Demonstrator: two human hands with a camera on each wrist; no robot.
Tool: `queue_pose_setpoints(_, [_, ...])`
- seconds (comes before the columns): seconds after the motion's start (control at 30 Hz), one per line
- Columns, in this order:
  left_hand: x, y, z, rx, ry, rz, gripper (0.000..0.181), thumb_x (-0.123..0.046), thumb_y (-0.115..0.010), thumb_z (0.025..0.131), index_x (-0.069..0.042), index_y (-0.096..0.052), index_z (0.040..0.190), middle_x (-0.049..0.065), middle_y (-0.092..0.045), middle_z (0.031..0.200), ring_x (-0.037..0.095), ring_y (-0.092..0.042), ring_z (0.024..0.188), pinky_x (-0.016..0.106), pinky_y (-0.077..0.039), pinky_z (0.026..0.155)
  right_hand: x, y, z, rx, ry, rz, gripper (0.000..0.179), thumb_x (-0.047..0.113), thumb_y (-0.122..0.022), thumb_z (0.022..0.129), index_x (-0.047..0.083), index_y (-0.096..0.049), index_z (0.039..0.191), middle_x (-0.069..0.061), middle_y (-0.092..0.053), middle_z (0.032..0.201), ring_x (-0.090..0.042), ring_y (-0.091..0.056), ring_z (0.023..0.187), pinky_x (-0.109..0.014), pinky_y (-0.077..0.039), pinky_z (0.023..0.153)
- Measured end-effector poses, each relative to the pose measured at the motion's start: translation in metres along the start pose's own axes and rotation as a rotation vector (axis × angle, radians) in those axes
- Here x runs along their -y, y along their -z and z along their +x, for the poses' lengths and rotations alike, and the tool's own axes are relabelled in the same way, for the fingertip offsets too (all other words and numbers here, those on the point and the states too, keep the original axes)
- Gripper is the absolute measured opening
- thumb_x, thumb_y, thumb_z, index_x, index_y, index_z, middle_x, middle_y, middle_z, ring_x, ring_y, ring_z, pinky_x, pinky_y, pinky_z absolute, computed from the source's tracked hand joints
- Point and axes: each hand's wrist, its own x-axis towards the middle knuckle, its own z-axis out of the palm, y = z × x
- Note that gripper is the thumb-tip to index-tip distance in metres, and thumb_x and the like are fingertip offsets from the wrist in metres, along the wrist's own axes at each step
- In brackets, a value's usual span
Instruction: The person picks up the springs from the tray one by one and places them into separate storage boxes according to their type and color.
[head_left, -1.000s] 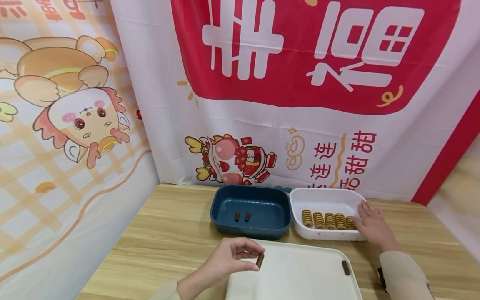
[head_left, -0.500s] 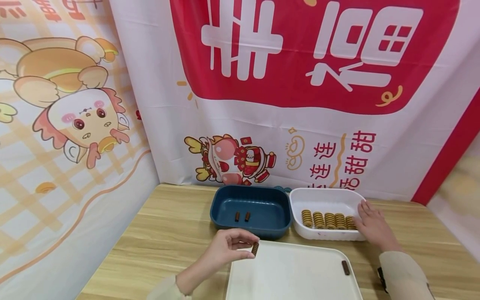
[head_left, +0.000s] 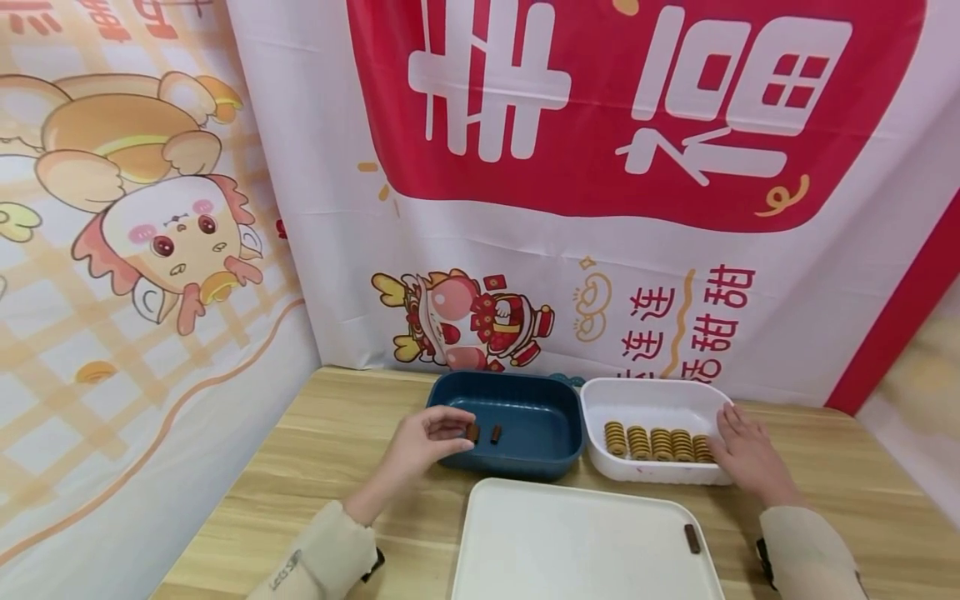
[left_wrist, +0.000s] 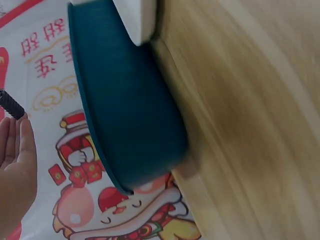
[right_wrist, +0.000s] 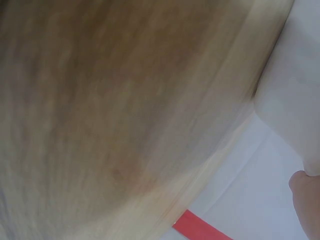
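Note:
My left hand [head_left: 420,446] is over the left end of the dark blue bin [head_left: 536,450]. It pinches a short dark brown ribbed stick [left_wrist: 11,105] between fingertips and thumb, plain in the left wrist view. Inside the blue bin lies a similar brown stick [head_left: 496,434]; another brown piece [head_left: 472,432] shows at my left fingertips, and I cannot tell whether it is the held one or one lying behind. My right hand [head_left: 750,450] rests with extended fingers on the right end of the white bin [head_left: 652,472], whose near side holds several rows of round yellow-brown biscuits [head_left: 661,443].
A cream tray [head_left: 577,542] lies in front of the bins, with one brown stick [head_left: 692,538] near its right edge. The wood-grain table [head_left: 255,492] extends to both sides. Printed cloths [head_left: 330,250] hang behind and at the left.
My left hand has moved from above the tray's left corner, left and away from me, to the blue bin with the brown stick. The right hand stays on the white bin.

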Motion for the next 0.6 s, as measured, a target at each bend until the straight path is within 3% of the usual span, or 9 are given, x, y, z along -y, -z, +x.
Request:
queue_pose_setpoints(0.23, [0.012,0.005,0.019,-0.025,-0.074,0.288,0.026,-0.005,-0.075,0.081,-0.005,-0.070,0.107,0.007,-0.067,0.107,0.023,-0.064,0.097,0.032,-0.053,0.083,-0.003,-0.001,-0.002,-0.010,0.005,-0.007,0.065,0.031,-0.038,0.102,-0.024,-0.027,0.134,-0.041,-0.020,0.142,-0.052,-0.013,0.135,-0.067,-0.009,0.104])
queue_pose_setpoints(0.6, [0.020,-0.003,0.055,0.124,-0.124,0.730,0.026,-0.003,-0.078,0.077,0.002,-0.070,0.102,0.012,-0.068,0.099,0.024,-0.064,0.089,0.037,-0.053,0.080,0.000,0.000,-0.001,-0.005,-0.009,0.008,0.065,0.031,-0.037,0.102,-0.023,-0.025,0.136,-0.040,-0.017,0.144,-0.049,-0.007,0.138,-0.065,-0.006,0.106])
